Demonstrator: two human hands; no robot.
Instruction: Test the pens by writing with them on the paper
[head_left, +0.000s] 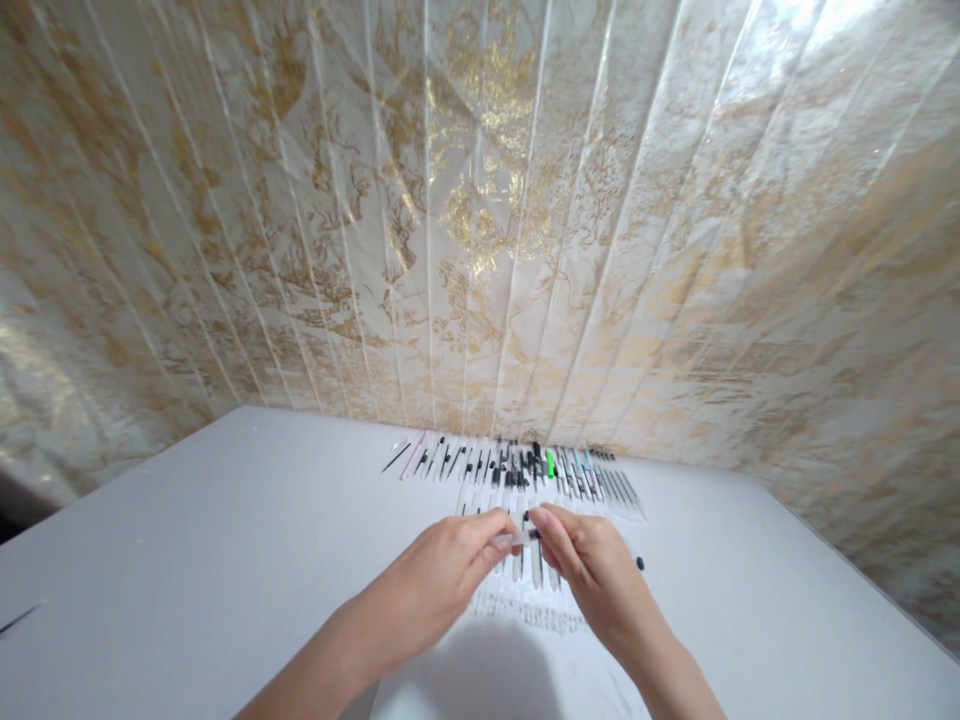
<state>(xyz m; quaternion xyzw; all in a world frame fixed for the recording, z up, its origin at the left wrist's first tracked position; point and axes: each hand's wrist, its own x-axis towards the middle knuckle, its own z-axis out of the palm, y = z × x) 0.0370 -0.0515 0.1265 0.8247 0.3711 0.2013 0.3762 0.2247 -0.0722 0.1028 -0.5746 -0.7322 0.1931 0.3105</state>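
Observation:
My left hand [454, 560] is closed round a pen [515, 538] with a pale, translucent barrel, held roughly level above the table. At its dark right end, the fingers of my right hand [592, 560] pinch the pen; whether that end is a cap I cannot tell. Just beneath both hands lies a nearer row of white pens [537, 570], partly hidden by my fingers. Beyond it, a longer row of pens and thin dark refills [480, 463] runs across the far part of the table, with one bright green piece [550, 464] among them.
The white table [225, 540] reaches back to a gold-patterned curtain [480, 220]. A sheet of paper with dark marks [525, 612] lies in front of me. A small black piece [640, 563] rests right of my right hand, and a thin dark stick [21, 618] at the far left.

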